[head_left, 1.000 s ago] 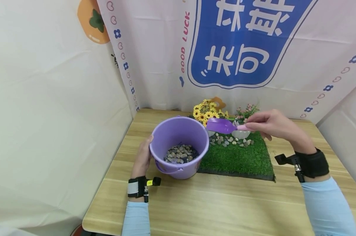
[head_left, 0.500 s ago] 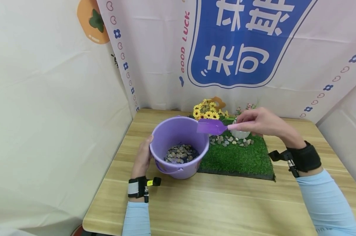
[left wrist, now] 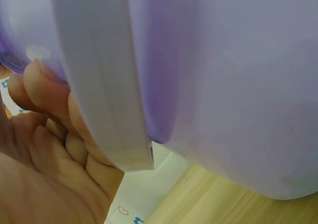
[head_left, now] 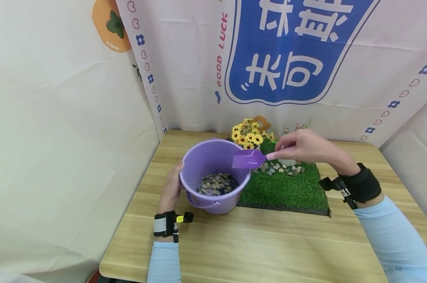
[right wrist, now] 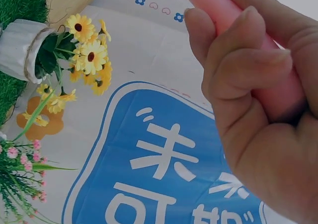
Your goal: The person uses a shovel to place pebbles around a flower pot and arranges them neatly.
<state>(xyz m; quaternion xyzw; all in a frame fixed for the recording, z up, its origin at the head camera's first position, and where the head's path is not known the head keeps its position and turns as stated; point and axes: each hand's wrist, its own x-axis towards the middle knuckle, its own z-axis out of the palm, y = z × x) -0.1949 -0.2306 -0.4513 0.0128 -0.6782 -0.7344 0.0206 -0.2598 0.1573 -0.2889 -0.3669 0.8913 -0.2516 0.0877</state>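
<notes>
A purple plastic bucket (head_left: 208, 159) stands on the table with several pebbles (head_left: 217, 182) at its bottom. My left hand (head_left: 171, 184) holds its left side at the rim. Close up in the left wrist view, the curled fingers (left wrist: 44, 87) lie against the bucket, partly behind its pale carrying handle (left wrist: 102, 80). From the right, my right hand (head_left: 306, 146) grips a small purple toy shovel (head_left: 249, 159) whose blade overlaps the bucket's right rim. No pebbles show on the blade. The right wrist view has my fingers wrapped round the shovel's pink handle (right wrist: 278, 92).
Right of the bucket lies a green turf mat (head_left: 284, 192) with a row of pebbles (head_left: 281, 169). Potted yellow flowers (head_left: 248, 135) and pink flowers (right wrist: 25, 159) stand at its back. A printed cloth (head_left: 192, 78) hangs behind the wooden table (head_left: 262, 243).
My right hand has moved left, bringing the shovel from beside the bucket to over its right rim. The blade sits lower now. My left hand and the bucket have stayed in place.
</notes>
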